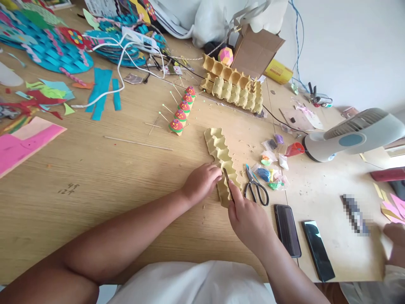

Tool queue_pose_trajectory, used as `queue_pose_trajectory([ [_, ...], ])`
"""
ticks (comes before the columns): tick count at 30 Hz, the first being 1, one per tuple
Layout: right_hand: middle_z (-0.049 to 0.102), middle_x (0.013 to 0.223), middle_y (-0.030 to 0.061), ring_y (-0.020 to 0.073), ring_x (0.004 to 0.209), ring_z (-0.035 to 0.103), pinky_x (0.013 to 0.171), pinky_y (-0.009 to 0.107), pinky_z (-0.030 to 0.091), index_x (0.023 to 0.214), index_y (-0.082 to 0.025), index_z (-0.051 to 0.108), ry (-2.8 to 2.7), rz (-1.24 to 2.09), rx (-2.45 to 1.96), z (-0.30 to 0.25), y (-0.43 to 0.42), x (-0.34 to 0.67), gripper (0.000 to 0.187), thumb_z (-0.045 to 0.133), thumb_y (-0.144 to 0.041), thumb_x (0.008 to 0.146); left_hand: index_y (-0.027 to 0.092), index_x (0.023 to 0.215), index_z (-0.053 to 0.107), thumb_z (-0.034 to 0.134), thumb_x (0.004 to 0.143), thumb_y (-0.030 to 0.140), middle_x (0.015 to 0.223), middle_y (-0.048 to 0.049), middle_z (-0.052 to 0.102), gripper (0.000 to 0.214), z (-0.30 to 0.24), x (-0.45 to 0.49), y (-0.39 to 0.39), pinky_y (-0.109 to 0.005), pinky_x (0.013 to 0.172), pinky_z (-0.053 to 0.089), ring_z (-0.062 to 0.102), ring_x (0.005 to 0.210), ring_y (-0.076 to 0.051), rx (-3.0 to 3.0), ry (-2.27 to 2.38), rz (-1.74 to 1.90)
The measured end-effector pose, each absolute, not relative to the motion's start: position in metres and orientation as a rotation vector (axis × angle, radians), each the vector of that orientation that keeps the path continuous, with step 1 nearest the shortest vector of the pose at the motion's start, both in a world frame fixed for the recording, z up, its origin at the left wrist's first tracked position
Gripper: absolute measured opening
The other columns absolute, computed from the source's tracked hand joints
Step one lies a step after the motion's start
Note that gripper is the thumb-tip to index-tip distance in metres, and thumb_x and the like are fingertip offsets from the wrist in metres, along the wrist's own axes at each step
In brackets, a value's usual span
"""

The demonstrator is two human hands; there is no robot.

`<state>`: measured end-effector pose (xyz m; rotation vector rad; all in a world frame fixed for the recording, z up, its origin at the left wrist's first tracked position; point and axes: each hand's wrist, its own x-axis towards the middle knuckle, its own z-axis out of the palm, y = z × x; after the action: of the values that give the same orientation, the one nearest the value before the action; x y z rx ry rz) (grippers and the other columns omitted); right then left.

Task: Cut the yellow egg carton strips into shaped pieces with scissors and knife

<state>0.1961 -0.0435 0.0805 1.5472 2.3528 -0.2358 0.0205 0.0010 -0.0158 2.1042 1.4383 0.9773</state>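
A strip of yellowish egg carton point(219, 143) lies lengthwise on the table in front of me. My left hand point(201, 182) is closed on its left edge, fingers curled against the cardboard. In my right hand point(252, 221) is a thin dark knife point(225, 175), its tip touching the strip close to my left fingertips. The index finger stretches along the knife; most of the handle is hidden in the palm. Just right of the strip rest black-handled scissors point(259, 193). Beyond it stands a row of decorated carton cups point(180, 115) with red tops and pin-like sticks.
More egg carton pieces point(237, 93) lie farther back beside a cardboard box point(257, 48). Small bags of coloured clay point(264, 174), a fan point(351, 135) and two phones point(287, 230) are to the right. Woven blue paper crafts point(57, 55) and a white cable fill the back left. Another person's hand point(395, 234) shows at the right edge.
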Motion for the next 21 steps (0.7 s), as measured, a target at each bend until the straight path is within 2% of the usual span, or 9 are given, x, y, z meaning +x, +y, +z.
queue_pose_trajectory([
  [21,0.077,0.085,0.0068,0.0234,0.071,0.072,0.055,0.031,0.046,0.156,-0.012,0.031,2.385,-0.225,1.536,0.0759,-0.047,0.1971,0.059,0.035,-0.02,0.098,0.019,0.082,0.057,0.057,0.095,0.018,0.084,-0.0022,0.063,0.013,-0.0136,0.0209,0.001,-0.031,0.075,0.043,0.058,0.083,-0.019,2.033,1.443,1.003],
])
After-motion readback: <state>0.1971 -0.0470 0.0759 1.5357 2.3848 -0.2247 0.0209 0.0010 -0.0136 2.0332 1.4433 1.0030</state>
